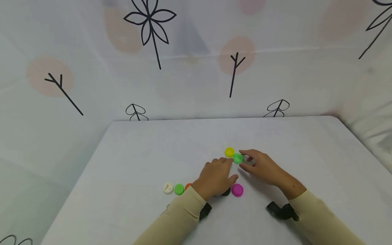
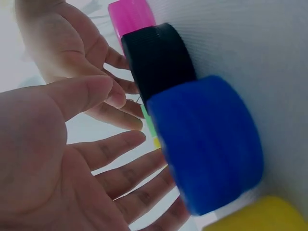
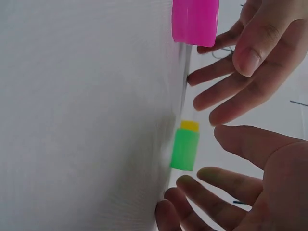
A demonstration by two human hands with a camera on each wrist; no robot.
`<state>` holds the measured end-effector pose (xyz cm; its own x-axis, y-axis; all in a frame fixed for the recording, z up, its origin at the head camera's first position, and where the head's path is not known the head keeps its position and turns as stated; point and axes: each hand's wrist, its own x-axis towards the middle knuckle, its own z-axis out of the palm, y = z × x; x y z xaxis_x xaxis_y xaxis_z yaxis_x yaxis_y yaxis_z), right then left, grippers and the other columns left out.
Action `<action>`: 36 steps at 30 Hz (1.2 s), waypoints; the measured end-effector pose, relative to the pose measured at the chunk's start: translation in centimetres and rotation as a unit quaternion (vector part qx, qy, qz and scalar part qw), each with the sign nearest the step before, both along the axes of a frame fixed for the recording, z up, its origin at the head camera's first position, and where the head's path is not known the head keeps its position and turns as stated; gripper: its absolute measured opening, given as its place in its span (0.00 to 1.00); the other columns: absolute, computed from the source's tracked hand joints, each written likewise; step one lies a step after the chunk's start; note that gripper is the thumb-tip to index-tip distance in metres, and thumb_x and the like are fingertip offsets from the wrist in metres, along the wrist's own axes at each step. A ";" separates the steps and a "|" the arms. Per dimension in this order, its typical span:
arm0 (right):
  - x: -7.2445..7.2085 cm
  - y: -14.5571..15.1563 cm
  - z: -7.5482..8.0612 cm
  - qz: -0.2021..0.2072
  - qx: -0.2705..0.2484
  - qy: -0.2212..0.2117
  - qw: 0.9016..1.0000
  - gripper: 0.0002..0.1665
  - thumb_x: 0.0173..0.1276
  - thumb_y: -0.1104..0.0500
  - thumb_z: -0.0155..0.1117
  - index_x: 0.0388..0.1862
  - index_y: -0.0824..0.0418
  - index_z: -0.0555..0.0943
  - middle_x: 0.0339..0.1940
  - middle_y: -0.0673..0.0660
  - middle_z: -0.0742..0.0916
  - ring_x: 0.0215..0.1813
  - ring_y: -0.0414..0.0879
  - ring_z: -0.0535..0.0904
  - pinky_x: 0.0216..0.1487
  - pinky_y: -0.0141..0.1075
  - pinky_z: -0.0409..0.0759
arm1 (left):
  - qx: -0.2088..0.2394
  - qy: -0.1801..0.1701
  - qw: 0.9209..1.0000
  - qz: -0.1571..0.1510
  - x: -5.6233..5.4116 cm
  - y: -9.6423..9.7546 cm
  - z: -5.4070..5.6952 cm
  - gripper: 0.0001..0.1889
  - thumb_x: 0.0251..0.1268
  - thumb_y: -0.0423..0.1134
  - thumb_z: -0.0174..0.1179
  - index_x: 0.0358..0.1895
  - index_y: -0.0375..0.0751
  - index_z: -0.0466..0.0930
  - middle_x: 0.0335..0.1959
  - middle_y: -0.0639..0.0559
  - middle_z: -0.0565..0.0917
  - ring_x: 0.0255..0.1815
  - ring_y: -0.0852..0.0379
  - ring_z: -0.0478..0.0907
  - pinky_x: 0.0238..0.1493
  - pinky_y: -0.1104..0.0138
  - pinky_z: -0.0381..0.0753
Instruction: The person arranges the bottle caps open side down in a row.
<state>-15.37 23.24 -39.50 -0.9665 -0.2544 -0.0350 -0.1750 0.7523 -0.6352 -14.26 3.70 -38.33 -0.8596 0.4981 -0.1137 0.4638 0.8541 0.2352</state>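
Observation:
Two round plastic caps lie together on the white table: a yellow cap (image 1: 229, 152) and, just in front of it, a light green cap (image 1: 237, 158). My left hand (image 1: 214, 176) reaches over a row of caps, its index fingertip at the light green cap's left edge; contact is unclear. From the other side my right hand (image 1: 264, 166) spreads thumb and fingers around that cap's right side. In the right wrist view a gap shows between these fingers and the green cap (image 3: 185, 149). Neither hand grips anything.
The nearer row holds a white cap (image 1: 168, 188), a green cap (image 1: 179, 189), an orange cap (image 1: 188, 186), a black cap (image 1: 226, 192) and a magenta cap (image 1: 237, 190). My left arm hides its middle, where the left wrist view shows a blue cap (image 2: 207, 144) and a yellow cap (image 2: 264, 216).

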 end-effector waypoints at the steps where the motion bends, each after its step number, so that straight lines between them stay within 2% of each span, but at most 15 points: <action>1: 0.0 0.0 -0.1 0.002 0.001 -0.002 1.000 0.31 0.70 0.56 0.66 0.68 0.66 0.74 0.59 0.65 0.83 0.52 0.56 0.81 0.47 0.46 0.85 | -0.002 -0.003 1.000 0.002 0.0 0.1 -0.1 0.30 0.71 0.58 0.57 0.71 0.50 0.70 0.69 0.54 0.76 0.66 0.53 0.75 0.62 0.56 0.76; 6: 0.1 0.0 -0.1 0.012 0.005 -0.014 1.000 0.29 0.70 0.55 0.66 0.66 0.66 0.76 0.57 0.65 0.84 0.51 0.54 0.82 0.47 0.45 0.85 | -0.014 -0.015 1.000 0.005 0.1 0.2 0.0 0.31 0.71 0.59 0.56 0.73 0.52 0.67 0.71 0.56 0.74 0.70 0.53 0.72 0.65 0.53 0.71; 10: 0.2 -0.2 0.0 0.025 0.007 -0.001 1.000 0.27 0.69 0.57 0.67 0.64 0.66 0.78 0.57 0.63 0.85 0.51 0.54 0.81 0.48 0.46 0.85 | -0.024 -0.015 1.000 -0.001 0.1 0.1 0.0 0.31 0.71 0.59 0.56 0.73 0.52 0.66 0.72 0.56 0.73 0.70 0.53 0.72 0.66 0.52 0.70; 19: 0.3 -0.6 0.1 0.039 0.011 0.004 0.999 0.23 0.67 0.59 0.69 0.59 0.65 0.81 0.54 0.60 0.87 0.51 0.53 0.82 0.49 0.46 0.85 | -0.024 -0.023 0.999 -0.005 0.2 0.0 -0.1 0.30 0.71 0.58 0.57 0.72 0.53 0.68 0.63 0.60 0.81 0.66 0.55 0.73 0.63 0.53 0.70; 25: 0.4 -0.5 -0.1 0.038 0.012 0.018 0.999 0.19 0.66 0.60 0.70 0.55 0.63 0.82 0.48 0.56 0.88 0.49 0.50 0.82 0.46 0.44 0.85 | -0.020 -0.004 1.000 -0.016 0.4 -0.1 -0.2 0.29 0.71 0.58 0.57 0.70 0.51 0.71 0.58 0.60 0.84 0.66 0.55 0.75 0.62 0.53 0.70; 36: 0.4 -0.5 -0.4 0.031 0.012 0.029 0.999 0.19 0.65 0.62 0.70 0.54 0.64 0.83 0.44 0.55 0.88 0.46 0.48 0.82 0.44 0.41 0.85 | -0.026 -0.002 0.999 -0.019 0.6 0.1 -0.2 0.28 0.71 0.57 0.57 0.69 0.51 0.72 0.56 0.62 0.85 0.68 0.56 0.75 0.60 0.54 0.73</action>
